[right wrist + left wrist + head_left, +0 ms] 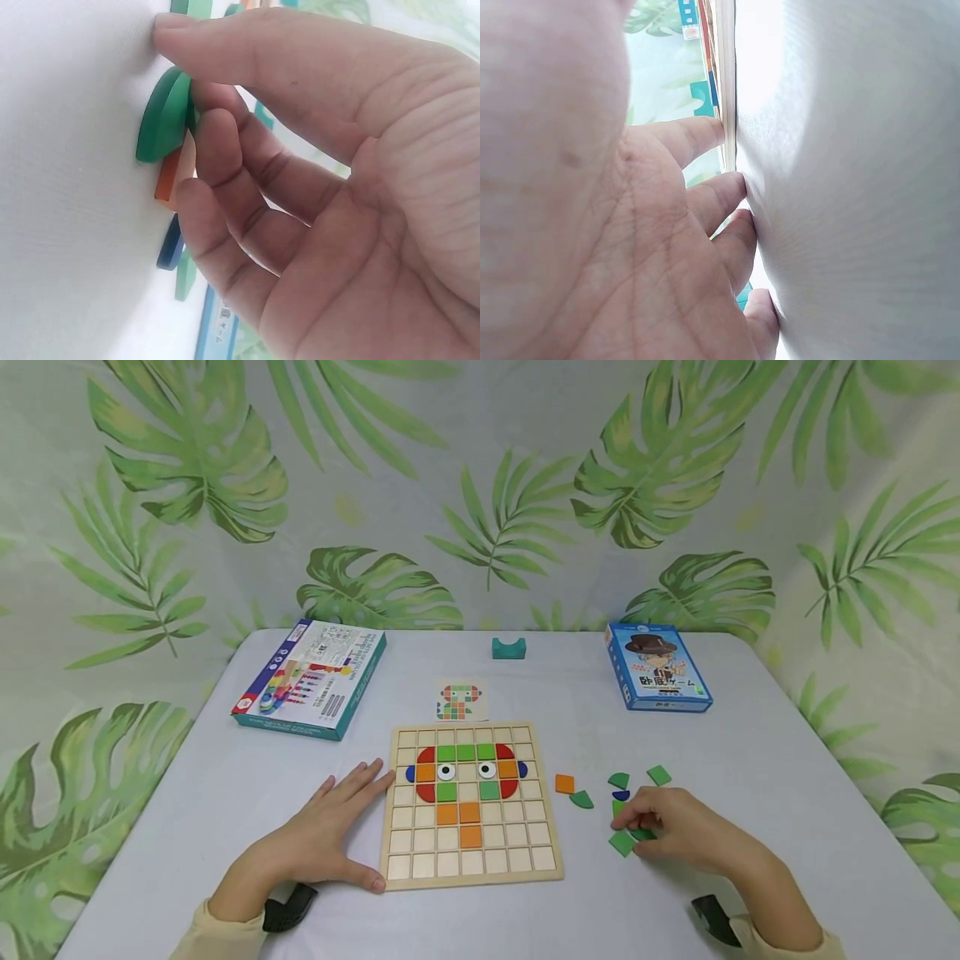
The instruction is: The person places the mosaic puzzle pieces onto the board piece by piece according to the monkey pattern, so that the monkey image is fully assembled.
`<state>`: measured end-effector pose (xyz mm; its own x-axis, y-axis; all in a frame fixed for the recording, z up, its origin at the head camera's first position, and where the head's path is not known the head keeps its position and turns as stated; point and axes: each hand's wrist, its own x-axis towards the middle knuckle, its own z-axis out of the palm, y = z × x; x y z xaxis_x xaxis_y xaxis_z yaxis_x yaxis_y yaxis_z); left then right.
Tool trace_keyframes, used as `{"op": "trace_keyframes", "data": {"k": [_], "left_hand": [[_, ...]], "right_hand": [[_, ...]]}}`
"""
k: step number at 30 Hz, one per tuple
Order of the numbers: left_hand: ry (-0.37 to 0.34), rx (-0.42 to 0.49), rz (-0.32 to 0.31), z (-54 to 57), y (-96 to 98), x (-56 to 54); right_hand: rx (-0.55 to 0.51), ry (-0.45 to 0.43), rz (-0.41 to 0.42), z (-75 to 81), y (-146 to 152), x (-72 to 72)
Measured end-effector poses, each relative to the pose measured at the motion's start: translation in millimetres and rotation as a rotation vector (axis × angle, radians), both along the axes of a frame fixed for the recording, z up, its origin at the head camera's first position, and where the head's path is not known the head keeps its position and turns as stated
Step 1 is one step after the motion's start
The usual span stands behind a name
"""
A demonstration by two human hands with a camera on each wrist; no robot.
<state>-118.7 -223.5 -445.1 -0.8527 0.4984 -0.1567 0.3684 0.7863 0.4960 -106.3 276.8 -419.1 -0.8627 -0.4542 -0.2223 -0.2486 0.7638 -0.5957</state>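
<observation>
A wooden grid board (517, 852) bears red, green, orange and blue pieces and two eye tiles (446, 771). My left hand (322, 831) is spread at the board's left edge, with thumb and index fingertip right at the rim. In the left wrist view its fingertips meet the white tabletop and the board's side. My right hand (686, 827) is low over loose pieces, its fingers bent and thumb apart from them. A green square (622, 843) lies by the thumb. A green quarter-round piece (163, 120) is under the fingers, partly hidden.
An orange square (565, 784), green quarter-round (582, 799), blue half-round (621, 795) and green square (659, 775) lie right of the board. Behind it are a pattern card (462, 702) and teal block (508, 649). Boxes stand at left (315, 677) and right (658, 668).
</observation>
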Motion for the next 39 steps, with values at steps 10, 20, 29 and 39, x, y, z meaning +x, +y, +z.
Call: {"op": "trace_keyframes", "data": {"k": [10,20,29,39], "left_hand": [[0.0,0.002,0.002,1.0,0.1,-0.1],[-0.013,0.009,0.004,1.2,-1.0,0.8],[-0.01,0.01,0.0,0.1,-1.4,1.8],[0.007,0.018,-0.006,0.1,-1.5,0.6]], "right_hand": [[0.051,0.044,-0.006,-1.4,-11.1,-3.2],[0.097,0.214,0.05,1.3,-52.1,-10.0],[0.059,0.211,0.14,5.5,-117.9,-17.6],[0.038,0.244,0.178,6.2,-170.7,-16.5]]}}
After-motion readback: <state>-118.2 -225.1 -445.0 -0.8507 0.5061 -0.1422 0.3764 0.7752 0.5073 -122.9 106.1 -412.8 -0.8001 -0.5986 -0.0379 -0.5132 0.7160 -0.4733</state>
